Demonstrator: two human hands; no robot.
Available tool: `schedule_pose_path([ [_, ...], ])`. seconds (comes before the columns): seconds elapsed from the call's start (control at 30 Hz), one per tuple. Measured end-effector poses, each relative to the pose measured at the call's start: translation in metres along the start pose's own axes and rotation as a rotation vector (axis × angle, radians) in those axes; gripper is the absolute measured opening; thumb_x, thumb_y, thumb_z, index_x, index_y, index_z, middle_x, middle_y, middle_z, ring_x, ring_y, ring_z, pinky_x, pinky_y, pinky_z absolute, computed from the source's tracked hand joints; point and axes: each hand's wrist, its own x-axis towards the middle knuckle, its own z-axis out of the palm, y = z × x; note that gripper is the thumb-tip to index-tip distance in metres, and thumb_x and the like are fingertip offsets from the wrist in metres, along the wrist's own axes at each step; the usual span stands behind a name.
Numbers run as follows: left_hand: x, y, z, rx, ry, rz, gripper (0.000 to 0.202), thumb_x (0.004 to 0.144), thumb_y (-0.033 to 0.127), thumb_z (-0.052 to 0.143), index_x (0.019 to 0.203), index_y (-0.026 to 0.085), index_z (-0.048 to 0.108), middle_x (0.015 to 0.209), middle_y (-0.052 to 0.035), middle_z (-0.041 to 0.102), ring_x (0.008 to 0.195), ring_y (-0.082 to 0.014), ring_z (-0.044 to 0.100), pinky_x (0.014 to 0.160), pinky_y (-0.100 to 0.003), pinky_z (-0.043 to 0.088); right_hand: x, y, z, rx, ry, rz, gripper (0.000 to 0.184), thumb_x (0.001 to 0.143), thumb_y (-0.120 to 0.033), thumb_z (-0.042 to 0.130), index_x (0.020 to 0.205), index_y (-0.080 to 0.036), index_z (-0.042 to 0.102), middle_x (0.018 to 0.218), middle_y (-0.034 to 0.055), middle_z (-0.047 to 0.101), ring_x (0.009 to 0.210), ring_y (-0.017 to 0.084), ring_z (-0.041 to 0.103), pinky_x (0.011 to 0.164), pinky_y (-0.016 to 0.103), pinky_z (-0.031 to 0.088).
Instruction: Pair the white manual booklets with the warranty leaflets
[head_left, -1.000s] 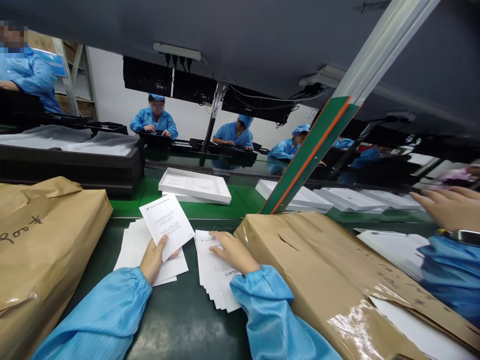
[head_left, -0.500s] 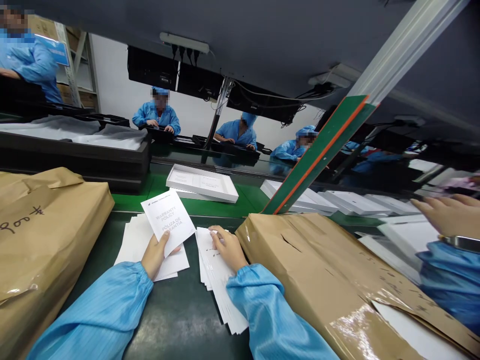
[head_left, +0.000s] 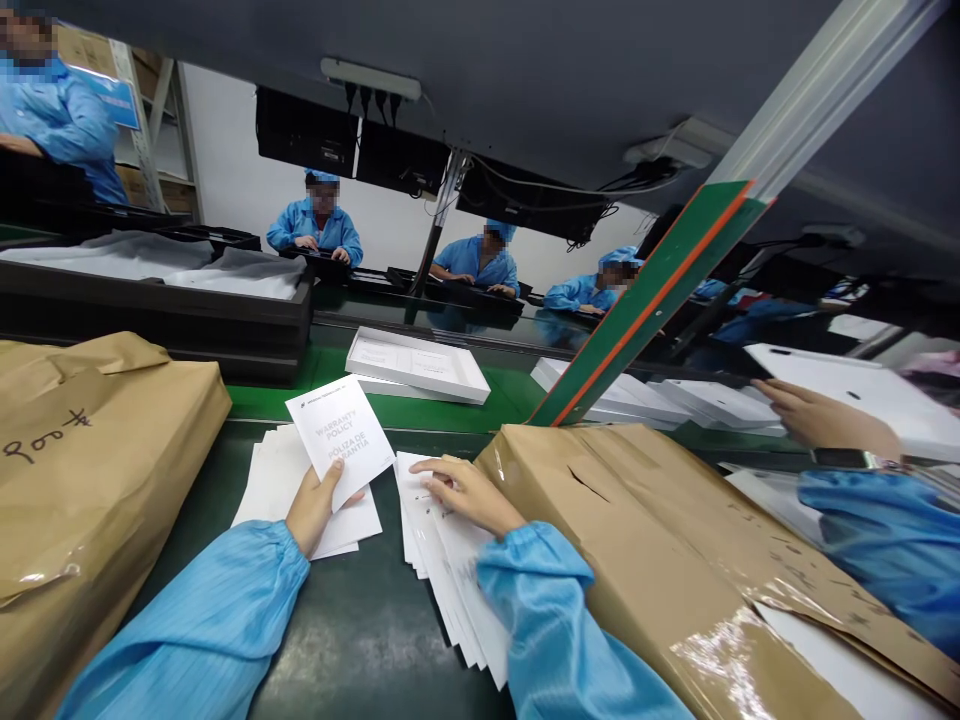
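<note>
My left hand [head_left: 316, 508] is closed on a white warranty leaflet [head_left: 341, 430], thumb on its front, the printed "Warranty Policy" side facing me. Under that hand, a loose pile of white leaflets [head_left: 264, 482] lies on the dark green table. My right hand [head_left: 476, 495] rests over a fanned stack of similar leaflets [head_left: 442, 570], its fingers stretched out and apart, the fingertips at the stack's top end. Part of this stack is hidden by my right hand and sleeve.
Brown paper-wrapped packages stand at left [head_left: 97, 480] and right [head_left: 645, 540]. Ahead, a white box tray [head_left: 420, 365] sits on the green conveyor [head_left: 322, 380]. A slanted post [head_left: 652, 300] crosses the right side. At far right, a co-worker's hand [head_left: 817, 415] holds a white box part [head_left: 862, 395].
My right hand has shifted slightly right, its fingers straightening over the stack, which is more fanned out. The white tray has moved right. The co-worker's hand now has a white box part.
</note>
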Motion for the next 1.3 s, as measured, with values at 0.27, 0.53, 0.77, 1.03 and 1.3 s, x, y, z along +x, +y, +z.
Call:
schedule_pose_path([
  [0.27,0.0,0.002,0.0,0.033,-0.023,-0.022,0.037,0.066,0.024,0.054,0.102,0.014,0.049,0.114,-0.0097,0.046,0.094,-0.0221,0.05,0.064,-0.029,0.052,-0.005,-0.01,-0.031,-0.009,-0.085,-0.064,0.02,0.076,-0.027,0.038,0.062,-0.019,0.049,0.067,0.0006,0.048,0.071,0.015,0.043,0.066,0.026,0.034],
  [0.53,-0.001,0.007,-0.003,0.2,-0.217,-0.086,0.04,0.065,0.032,0.054,0.101,0.014,0.049,0.11,-0.0113,0.049,0.082,-0.0212,0.055,0.059,-0.03,0.051,0.064,-0.046,-0.031,-0.069,0.218,-0.181,0.017,0.077,-0.023,0.036,0.063,-0.019,0.042,0.067,-0.0003,0.042,0.067,0.013,0.043,0.062,0.024,0.034],
  [0.77,0.0,0.008,-0.003,0.243,-0.261,-0.07,0.044,0.061,0.027,0.059,0.101,0.012,0.047,0.103,-0.0119,0.054,0.077,-0.0192,0.057,0.057,-0.026,0.05,0.107,-0.065,-0.003,-0.181,0.452,-0.179,0.008,0.074,-0.026,0.043,0.075,-0.019,0.048,0.078,0.0028,0.046,0.076,0.018,0.044,0.068,0.031,0.035],
  [1.03,0.001,0.007,0.002,0.18,-0.037,0.001,0.047,0.063,0.028,0.057,0.106,0.015,0.043,0.108,-0.0115,0.05,0.078,-0.019,0.057,0.058,-0.028,0.05,0.065,-0.023,0.005,0.437,0.718,0.066,0.046,0.069,-0.033,0.049,0.109,-0.021,0.032,0.103,0.0083,0.04,0.096,0.019,0.04,0.083,0.036,0.034],
  [1.3,0.011,0.016,-0.011,0.23,-0.086,0.039,0.046,0.064,0.03,0.056,0.107,0.019,0.043,0.107,-0.0099,0.052,0.081,-0.0199,0.056,0.06,-0.027,0.05,0.041,-0.011,0.036,1.201,-0.162,0.32,0.027,0.068,-0.032,0.052,0.089,-0.016,0.048,0.075,0.0047,0.06,0.059,0.011,0.058,0.046,0.017,0.045],
])
